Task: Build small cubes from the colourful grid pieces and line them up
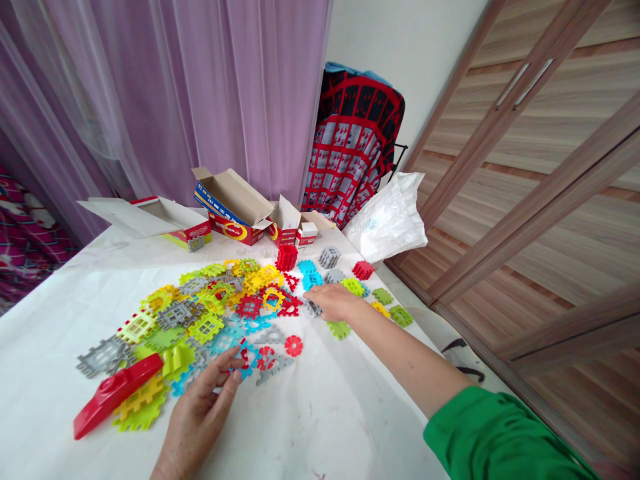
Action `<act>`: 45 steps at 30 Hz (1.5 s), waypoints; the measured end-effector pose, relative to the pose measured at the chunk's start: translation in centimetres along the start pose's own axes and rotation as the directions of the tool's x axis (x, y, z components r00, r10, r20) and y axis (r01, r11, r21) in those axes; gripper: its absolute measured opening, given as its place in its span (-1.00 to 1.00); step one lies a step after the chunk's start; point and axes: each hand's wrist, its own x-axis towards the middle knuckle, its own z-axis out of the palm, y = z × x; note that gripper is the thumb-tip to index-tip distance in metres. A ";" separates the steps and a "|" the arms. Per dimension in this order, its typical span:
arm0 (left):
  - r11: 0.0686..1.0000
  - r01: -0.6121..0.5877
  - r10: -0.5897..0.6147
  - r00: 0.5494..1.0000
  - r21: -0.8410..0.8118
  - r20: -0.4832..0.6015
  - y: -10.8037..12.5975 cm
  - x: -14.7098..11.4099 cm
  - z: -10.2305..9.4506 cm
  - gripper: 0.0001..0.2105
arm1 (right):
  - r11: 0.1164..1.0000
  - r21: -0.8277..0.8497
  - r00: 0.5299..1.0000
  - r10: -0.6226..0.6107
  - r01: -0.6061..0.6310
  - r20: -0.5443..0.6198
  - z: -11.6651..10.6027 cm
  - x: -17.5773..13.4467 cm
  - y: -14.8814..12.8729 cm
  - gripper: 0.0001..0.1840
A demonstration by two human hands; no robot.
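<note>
Interlocking plastic building tiles in several colours lie in a loose heap (205, 327) on the white-covered table. My left hand (203, 403) is at the heap's near side, thumb and fingers apart, its fingertips beside a blue tile (249, 361) with red in it. I cannot tell whether they touch it. Stretched out to the right of the heap, my right hand (333, 301) has its fingers closed over a grey tile (313, 307), partly hidden beneath them. Close around it are blue tiles (311, 279), a lime green tile (353, 287) and another green tile (339, 329).
Grey stacks (329, 257), a red stack (287, 257) and another red stack (363, 269) stand farther back. Opened cardboard boxes (235, 200) line the far edge beside a white plastic bag (387, 220). A long red piece (117, 393) lies at the left front.
</note>
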 end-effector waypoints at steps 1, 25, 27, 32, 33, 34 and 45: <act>1.000 0.001 -0.001 1.000 -0.001 0.001 0.0 0.0 0.0 -0.46 | 0.999 -0.044 0.999 -0.004 0.005 0.032 -0.1 0.1 -0.1 -0.38; 0.997 -0.065 0.064 0.998 0.050 0.008 -1.3 0.3 -0.3 -0.47 | 0.986 -0.119 0.986 0.130 -0.118 0.101 -1.4 -0.8 -1.3 -0.33; 0.997 -0.063 0.063 0.998 0.045 0.000 -1.3 0.3 -0.2 -0.47 | 0.980 -0.102 0.980 0.178 -0.169 0.091 -1.3 -0.8 -1.8 -0.33; 0.999 -0.032 0.032 0.999 0.039 -0.002 -1.2 0.3 -0.2 -0.47 | 0.969 -0.089 0.967 0.240 -0.232 0.090 -1.1 -0.7 -2.8 -0.39; 0.999 -0.030 0.030 1.000 0.039 -0.004 -1.2 0.3 -0.2 -0.48 | 0.969 -0.087 0.967 0.238 -0.231 0.091 -1.0 -0.6 -2.8 -0.41; 0.999 -0.031 0.032 0.999 0.040 -0.006 -1.1 0.3 -0.2 -0.48 | 0.970 -0.086 0.967 0.235 -0.228 0.092 -1.0 -0.6 -2.8 -0.43; 0.996 -0.058 0.058 0.998 0.069 -0.010 -1.3 0.3 -0.2 -0.50 | 0.975 -0.079 0.970 0.217 -0.209 0.108 -0.5 -0.4 -2.5 -0.49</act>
